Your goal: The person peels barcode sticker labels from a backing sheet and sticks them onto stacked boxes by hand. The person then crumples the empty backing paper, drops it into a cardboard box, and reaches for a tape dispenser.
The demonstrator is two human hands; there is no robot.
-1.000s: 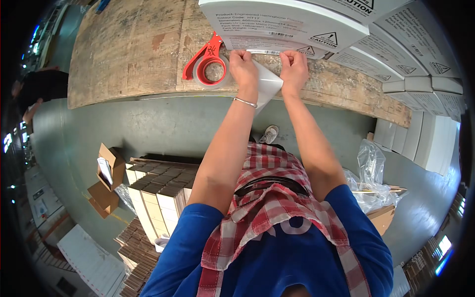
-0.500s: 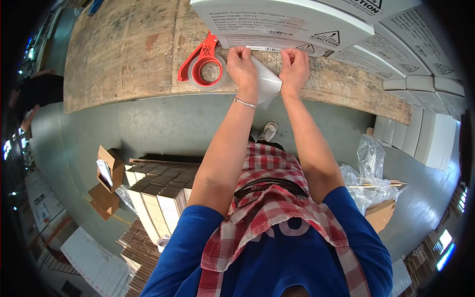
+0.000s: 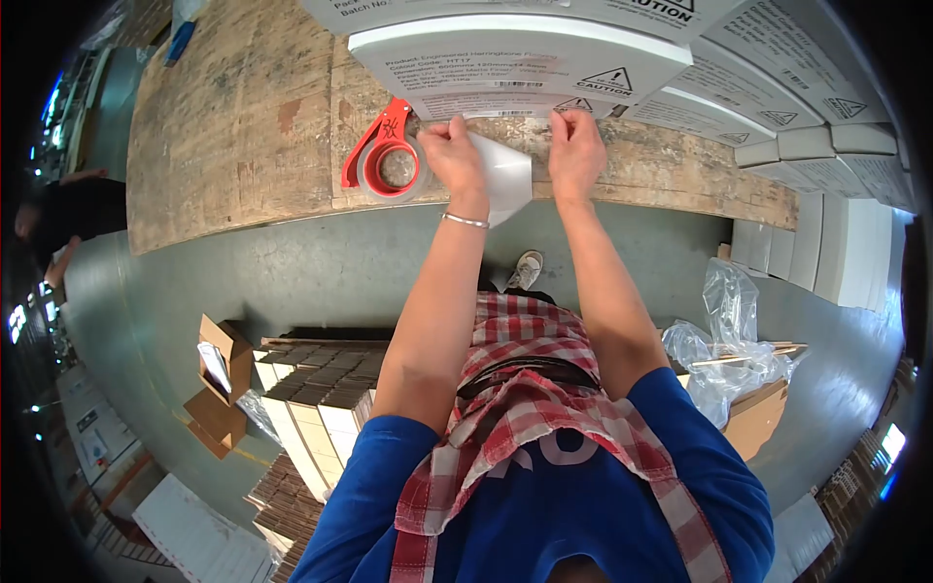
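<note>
My left hand [image 3: 453,160] is closed at the edge of a glossy white sheet [image 3: 511,182], which hangs past the table's front edge. To its right my right hand [image 3: 576,160] has its fingers pinched together close to the lower edge of a white flooring box [image 3: 525,73]. Whether anything thin is between those fingers is hidden. Printed text, a barcode and a caution sign show on the box. Beside my left hand, a red tape dispenser [image 3: 392,126] with a roll of clear tape lies on the worn wooden table [image 3: 243,146].
More white boxes [image 3: 777,87] are stacked at the right and back. A blue object [image 3: 179,44] lies at the table's far left. On the floor are open cartons [image 3: 225,360], stacked boards [image 3: 321,379] and clear plastic wrap [image 3: 729,311]. A person [image 3: 78,214] is at the left.
My left hand has moved left and slightly down with the white sheet, away from the box edge. My right hand stays pinched near the box. The view has shifted, showing more boxes behind.
</note>
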